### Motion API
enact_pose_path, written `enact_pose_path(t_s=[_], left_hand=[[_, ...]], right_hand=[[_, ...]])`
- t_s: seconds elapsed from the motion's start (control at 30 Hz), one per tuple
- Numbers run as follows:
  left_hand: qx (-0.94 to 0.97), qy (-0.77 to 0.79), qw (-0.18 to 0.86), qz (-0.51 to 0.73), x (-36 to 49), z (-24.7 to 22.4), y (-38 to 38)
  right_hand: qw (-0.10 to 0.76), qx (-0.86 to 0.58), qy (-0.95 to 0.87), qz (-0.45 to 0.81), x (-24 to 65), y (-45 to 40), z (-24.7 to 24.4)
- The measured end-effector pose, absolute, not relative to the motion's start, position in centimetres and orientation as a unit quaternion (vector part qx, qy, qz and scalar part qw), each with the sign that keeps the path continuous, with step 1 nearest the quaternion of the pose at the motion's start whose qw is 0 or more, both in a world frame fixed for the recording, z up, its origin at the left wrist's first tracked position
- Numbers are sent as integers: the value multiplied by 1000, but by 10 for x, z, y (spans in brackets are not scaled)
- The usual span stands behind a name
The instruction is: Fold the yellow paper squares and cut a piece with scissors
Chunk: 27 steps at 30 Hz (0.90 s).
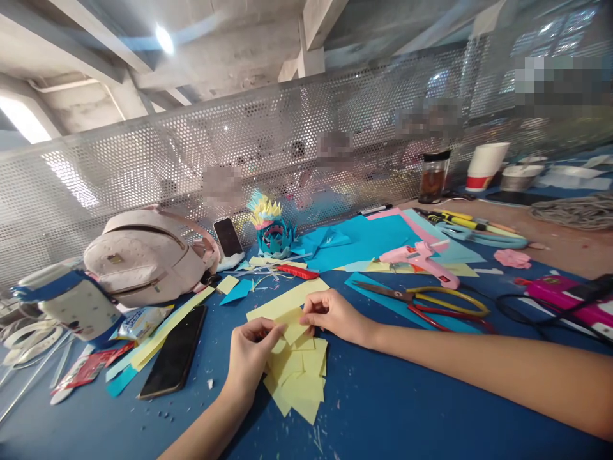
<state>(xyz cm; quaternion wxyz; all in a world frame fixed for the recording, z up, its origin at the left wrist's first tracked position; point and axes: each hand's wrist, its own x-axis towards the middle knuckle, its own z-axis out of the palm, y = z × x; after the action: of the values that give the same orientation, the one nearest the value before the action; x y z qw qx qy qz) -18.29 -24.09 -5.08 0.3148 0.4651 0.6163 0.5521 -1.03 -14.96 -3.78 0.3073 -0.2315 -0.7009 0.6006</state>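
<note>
Centrally, left hand (251, 354) and right hand (332, 314) both pinched shut on yellow paper piece (292, 327), just above yellow paper stack (299, 377) on blue table (393, 409). Black phone (175, 351) left of stack. Scissors (426, 299), pink glue gun (421, 259) right of stack, beyond right forearm. Backpack (143, 255) far left.

Two bare forearms without sleeves, watches, bracelets or rings, ending in the left hand (249, 358) and the right hand (332, 314), each slender, with short unpainted nails visible on the fingers where they show.
</note>
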Motion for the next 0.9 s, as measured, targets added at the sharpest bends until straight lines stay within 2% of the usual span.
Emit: enact_pose_path(t_s=[0.5,0.9], left_hand=[[462,604,333,558,-184,-48,-242],[562,619,299,461,-179,-37,-247]], right_hand=[[300,-212,-694,619,-11,-148,-37],[336,-229,-736,542,-7,-154,-30]])
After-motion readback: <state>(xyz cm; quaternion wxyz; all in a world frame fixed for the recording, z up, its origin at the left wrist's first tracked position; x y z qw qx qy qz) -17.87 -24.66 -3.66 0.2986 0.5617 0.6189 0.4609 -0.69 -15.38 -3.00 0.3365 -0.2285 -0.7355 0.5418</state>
